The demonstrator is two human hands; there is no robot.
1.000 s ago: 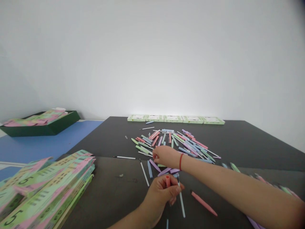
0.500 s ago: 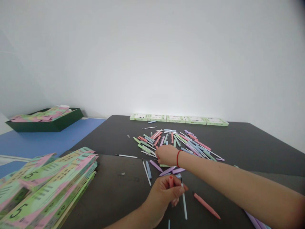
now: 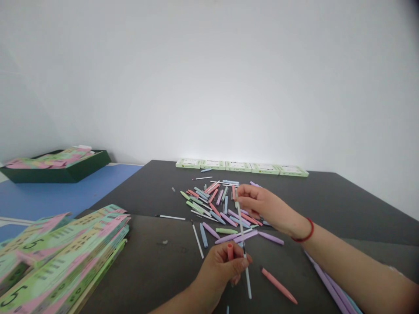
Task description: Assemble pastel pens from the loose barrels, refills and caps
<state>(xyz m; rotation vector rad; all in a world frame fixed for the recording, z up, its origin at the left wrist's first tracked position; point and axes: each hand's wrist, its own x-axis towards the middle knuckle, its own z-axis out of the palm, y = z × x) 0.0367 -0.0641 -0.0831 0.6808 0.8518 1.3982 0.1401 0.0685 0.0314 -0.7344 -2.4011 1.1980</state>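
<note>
Low in the middle, my left hand (image 3: pixel 220 269) is closed around a coral-red pen barrel (image 3: pixel 230 252), whose open end points up. Farther forward, my right hand (image 3: pixel 266 209), with a red cord at the wrist, pinches the upper end of a thin white pen refill (image 3: pixel 241 223). That refill slants down toward the left hand's fingertips. Just below it a second white refill (image 3: pixel 248 279) runs beside my left thumb; whether the fingers grip it I cannot tell. A coral pen part (image 3: pixel 279 285) lies to the right. Pastel pen parts (image 3: pixel 225 231) lie scattered beyond the left hand.
Several flat green-white boxes (image 3: pixel 240 167) line the back of the black table (image 3: pixel 137 192). Stacked printed cardboard packs (image 3: pixel 65 261) fill the near left. A dark green tray (image 3: pixel 75 171) of packs stands on a blue surface. Long purple pen parts (image 3: pixel 330 285) lie under my right forearm.
My right hand has come up from the pen pile and shifted right, now with a white refill in its fingers. My left hand keeps hold of the coral barrel, nearly in place.
</note>
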